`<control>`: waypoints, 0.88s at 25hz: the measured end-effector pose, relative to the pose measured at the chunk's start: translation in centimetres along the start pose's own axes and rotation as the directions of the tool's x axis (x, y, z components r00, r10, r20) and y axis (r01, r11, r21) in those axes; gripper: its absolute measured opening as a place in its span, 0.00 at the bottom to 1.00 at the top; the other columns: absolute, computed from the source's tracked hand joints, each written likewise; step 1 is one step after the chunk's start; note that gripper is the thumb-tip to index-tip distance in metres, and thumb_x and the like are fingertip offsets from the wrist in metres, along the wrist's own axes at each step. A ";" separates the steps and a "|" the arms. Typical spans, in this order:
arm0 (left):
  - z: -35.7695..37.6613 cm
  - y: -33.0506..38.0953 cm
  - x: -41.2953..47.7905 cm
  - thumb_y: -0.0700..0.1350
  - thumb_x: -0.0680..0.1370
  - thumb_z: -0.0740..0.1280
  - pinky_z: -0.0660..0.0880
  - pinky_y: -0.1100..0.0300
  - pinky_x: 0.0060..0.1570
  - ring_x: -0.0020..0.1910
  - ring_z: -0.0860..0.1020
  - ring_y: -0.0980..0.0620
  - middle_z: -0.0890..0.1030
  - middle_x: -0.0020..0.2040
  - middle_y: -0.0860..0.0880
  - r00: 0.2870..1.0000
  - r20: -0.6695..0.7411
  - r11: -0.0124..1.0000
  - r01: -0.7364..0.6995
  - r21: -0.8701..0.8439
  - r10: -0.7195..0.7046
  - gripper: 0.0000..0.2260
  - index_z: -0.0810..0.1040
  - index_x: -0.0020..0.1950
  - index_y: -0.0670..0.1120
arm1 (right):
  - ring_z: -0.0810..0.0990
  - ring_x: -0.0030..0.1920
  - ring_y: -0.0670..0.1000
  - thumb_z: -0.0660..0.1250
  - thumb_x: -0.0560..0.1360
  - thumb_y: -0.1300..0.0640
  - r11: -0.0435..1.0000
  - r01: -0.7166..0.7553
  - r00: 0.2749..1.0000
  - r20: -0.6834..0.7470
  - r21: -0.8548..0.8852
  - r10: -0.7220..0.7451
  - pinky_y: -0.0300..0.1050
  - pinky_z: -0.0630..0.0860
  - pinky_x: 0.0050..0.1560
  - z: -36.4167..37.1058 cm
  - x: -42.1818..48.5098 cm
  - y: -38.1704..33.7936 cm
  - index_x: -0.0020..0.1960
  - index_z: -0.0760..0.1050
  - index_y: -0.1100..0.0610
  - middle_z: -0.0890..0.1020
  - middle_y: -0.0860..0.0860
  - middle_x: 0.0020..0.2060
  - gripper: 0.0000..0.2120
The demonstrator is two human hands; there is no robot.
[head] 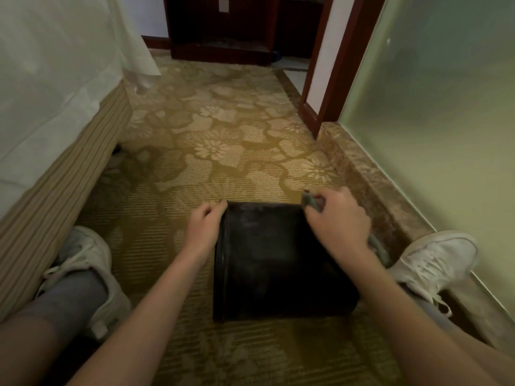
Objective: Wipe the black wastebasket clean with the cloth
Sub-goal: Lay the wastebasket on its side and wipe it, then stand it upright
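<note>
Black wastebasket (278, 260) lies on its side on the patterned carpet (223, 135), between the seated person's two white shoes and directly between the forearms. One rimmed end faces left.

Left hand (204, 228) sits at the far left corner of the basket, fingers curled against its edge. Right hand (338, 221) sits at the far right corner, fingers bunched round a grey-green cloth (310, 200) and pressing it to the basket's top edge. A tail of the cloth trails under the wrist toward the right shoe (440, 254).

Basket surface: matt black, upper face dulled with pale, dusty smears (heaviest toward the far edge). Interior not visible.
</note>
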State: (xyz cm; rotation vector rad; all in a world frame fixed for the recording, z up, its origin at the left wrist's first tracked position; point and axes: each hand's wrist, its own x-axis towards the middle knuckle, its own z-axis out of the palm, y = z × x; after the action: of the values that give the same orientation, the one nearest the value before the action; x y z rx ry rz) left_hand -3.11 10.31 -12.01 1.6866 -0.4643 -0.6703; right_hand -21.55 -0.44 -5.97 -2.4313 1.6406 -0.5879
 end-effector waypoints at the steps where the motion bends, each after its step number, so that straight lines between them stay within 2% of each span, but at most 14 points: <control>1: 0.1 -0.2 -0.3 0.49 0.79 0.64 0.70 0.54 0.45 0.45 0.77 0.46 0.78 0.44 0.41 1.000 -0.006 0.999 0.006 -0.054 -0.006 0.17 0.77 0.47 0.33 | 0.79 0.52 0.62 0.64 0.74 0.46 1.000 0.011 1.000 0.019 0.021 -0.012 0.51 0.74 0.50 1.0 -0.8 -2.1 0.56 0.79 0.49 0.76 0.55 0.53 0.14; 3: 0.1 -0.4 -0.9 0.45 0.80 0.63 0.71 0.58 0.44 0.43 0.78 0.50 0.79 0.43 0.43 1.000 -0.020 0.985 -0.020 -0.169 0.017 0.11 0.78 0.47 0.37 | 0.79 0.52 0.63 0.63 0.75 0.46 0.990 0.095 0.991 0.087 0.107 -0.105 0.52 0.74 0.50 2.7 -3.0 -7.3 0.57 0.79 0.50 0.75 0.55 0.54 0.14; 5: -0.1 -0.4 -1.8 0.41 0.81 0.60 0.72 0.68 0.36 0.36 0.78 0.58 0.80 0.41 0.45 0.999 -0.006 0.982 -0.048 -0.183 0.048 0.10 0.79 0.50 0.37 | 0.79 0.50 0.61 0.63 0.76 0.47 0.955 0.220 0.962 0.118 0.200 -0.246 0.51 0.74 0.47 3.7 -5.4 -11.2 0.56 0.78 0.51 0.72 0.54 0.53 0.13; 6: -0.1 -0.2 -2.2 0.40 0.82 0.58 0.72 0.70 0.33 0.35 0.78 0.60 0.80 0.42 0.47 0.999 0.001 0.983 -0.052 -0.175 0.053 0.11 0.79 0.51 0.38 | 0.79 0.49 0.60 0.63 0.76 0.47 0.941 0.268 0.949 0.113 0.209 -0.295 0.50 0.73 0.45 3.6 -6.0 -12.0 0.55 0.77 0.52 0.71 0.53 0.53 0.12; 8: -0.3 -0.2 -2.7 0.42 0.82 0.58 0.73 0.68 0.36 0.36 0.77 0.58 0.80 0.41 0.47 0.999 -0.001 0.976 -0.049 -0.214 0.050 0.12 0.80 0.47 0.41 | 0.79 0.49 0.60 0.63 0.76 0.48 0.939 0.319 0.938 0.103 0.126 -0.332 0.50 0.72 0.44 2.9 -5.5 -10.1 0.57 0.77 0.52 0.71 0.53 0.53 0.12; 9: -0.3 -0.2 -3.0 0.43 0.82 0.59 0.73 0.65 0.37 0.36 0.77 0.57 0.80 0.40 0.47 0.999 0.000 0.973 -0.049 -0.224 0.051 0.12 0.80 0.45 0.42 | 0.79 0.49 0.61 0.63 0.76 0.48 0.955 0.290 0.950 0.097 0.067 -0.296 0.50 0.73 0.45 2.4 -4.6 -7.9 0.58 0.77 0.51 0.72 0.53 0.52 0.13; 12: -0.4 -0.1 -4.0 0.46 0.82 0.59 0.70 0.61 0.35 0.35 0.76 0.52 0.77 0.35 0.46 0.997 0.044 0.987 -0.052 -0.153 0.059 0.15 0.78 0.42 0.38 | 0.79 0.50 0.63 0.64 0.77 0.50 0.995 0.059 0.997 0.055 -0.080 -0.055 0.51 0.73 0.46 -0.1 -1.2 0.7 0.57 0.79 0.51 0.74 0.54 0.50 0.11; 14: -0.6 -0.5 -4.6 0.46 0.81 0.60 0.68 0.57 0.36 0.35 0.72 0.47 0.73 0.34 0.42 0.997 0.036 0.986 -0.061 -0.154 0.067 0.13 0.75 0.40 0.41 | 0.79 0.46 0.63 0.64 0.75 0.50 0.996 -0.009 0.998 0.057 -0.094 0.014 0.51 0.73 0.44 -1.6 -0.1 4.7 0.47 0.79 0.50 0.77 0.56 0.49 0.06; 16: -0.9 -0.9 -5.1 0.47 0.79 0.61 0.68 0.56 0.38 0.37 0.73 0.46 0.74 0.36 0.42 0.998 0.032 0.981 -0.052 -0.186 0.059 0.12 0.75 0.39 0.42 | 0.79 0.43 0.61 0.65 0.73 0.50 0.998 0.004 0.997 0.077 -0.056 0.000 0.48 0.71 0.40 -1.9 -0.3 5.1 0.39 0.74 0.49 0.79 0.56 0.45 0.06; 19: -0.9 -1.8 -6.5 0.49 0.79 0.64 0.72 0.57 0.39 0.39 0.78 0.41 0.78 0.39 0.36 0.995 0.049 0.983 -0.074 -0.169 0.084 0.17 0.77 0.43 0.33 | 0.80 0.44 0.60 0.64 0.72 0.49 0.991 0.121 0.987 0.096 0.050 -0.126 0.47 0.70 0.40 0.3 -2.2 -0.5 0.38 0.72 0.52 0.79 0.55 0.41 0.08; 20: -1.0 -2.3 -7.0 0.48 0.79 0.65 0.73 0.56 0.38 0.40 0.78 0.40 0.78 0.41 0.35 0.993 0.039 0.980 -0.106 -0.168 0.114 0.17 0.76 0.46 0.31 | 0.80 0.45 0.60 0.64 0.73 0.49 0.976 0.186 0.972 0.125 0.111 -0.199 0.47 0.71 0.40 1.2 -3.3 -3.5 0.39 0.75 0.53 0.80 0.55 0.41 0.09; 22: -1.2 -2.9 -8.5 0.45 0.79 0.65 0.71 0.56 0.38 0.39 0.76 0.44 0.79 0.41 0.36 0.981 0.002 0.970 -0.190 -0.155 0.192 0.16 0.76 0.47 0.30 | 0.79 0.48 0.61 0.64 0.74 0.50 0.928 0.313 0.915 0.199 0.203 -0.352 0.48 0.73 0.44 2.4 -5.8 -8.7 0.46 0.79 0.53 0.79 0.55 0.47 0.09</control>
State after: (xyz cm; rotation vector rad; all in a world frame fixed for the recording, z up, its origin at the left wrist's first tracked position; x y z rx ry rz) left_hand -8.92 17.18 -13.10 1.4700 -0.5648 -0.5648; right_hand -15.01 8.05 -6.60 -2.5551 1.0500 -0.4394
